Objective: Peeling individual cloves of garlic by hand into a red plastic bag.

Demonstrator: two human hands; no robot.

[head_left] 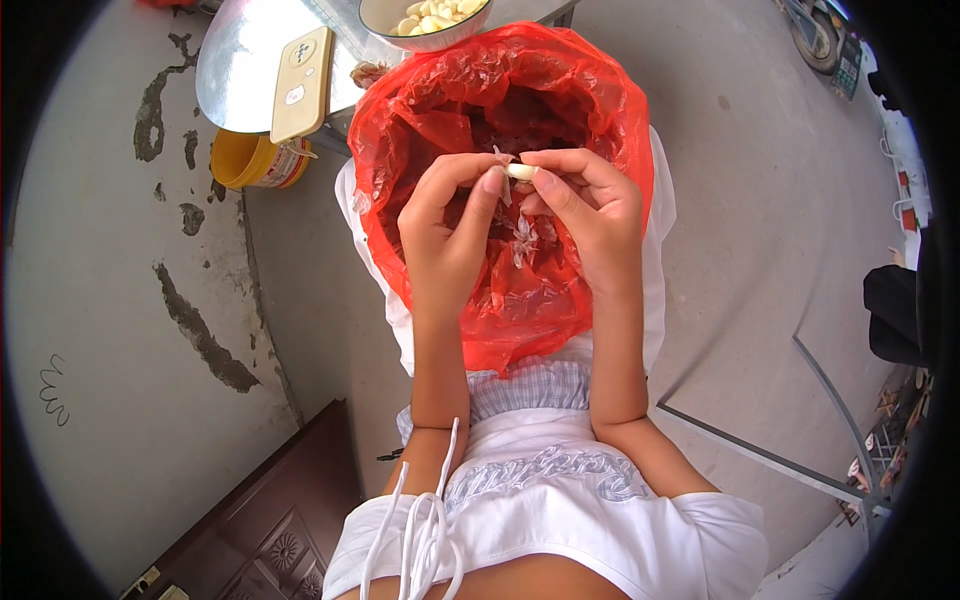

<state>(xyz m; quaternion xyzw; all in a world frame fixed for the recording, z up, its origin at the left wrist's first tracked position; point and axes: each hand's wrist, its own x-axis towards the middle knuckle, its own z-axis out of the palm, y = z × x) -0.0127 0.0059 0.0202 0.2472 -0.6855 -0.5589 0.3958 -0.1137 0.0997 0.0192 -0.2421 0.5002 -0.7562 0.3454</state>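
Observation:
Between my two hands is a pale garlic clove [521, 172], held above a red plastic bag [495, 341]. My left hand [450, 210] pinches papery garlic skin [504, 191] at the clove's left end between thumb and forefinger. The thumb and fingers of my right hand [592, 202] grip the clove's right end. Inside the open bag, thin whitish skins [524, 241] lie below my fingers. Beyond the bag, a white bowl [431, 39] with peeled garlic cloves [435, 16] stands on a shiny metal table [232, 67].
A phone in a beige case [302, 86] lies at the table's edge, near a piece of unpeeled garlic [367, 73]. Under the edge stands a yellow bucket [232, 159]. A grey metal frame [757, 446] is on the right, a brown panelled door [262, 517] at lower left.

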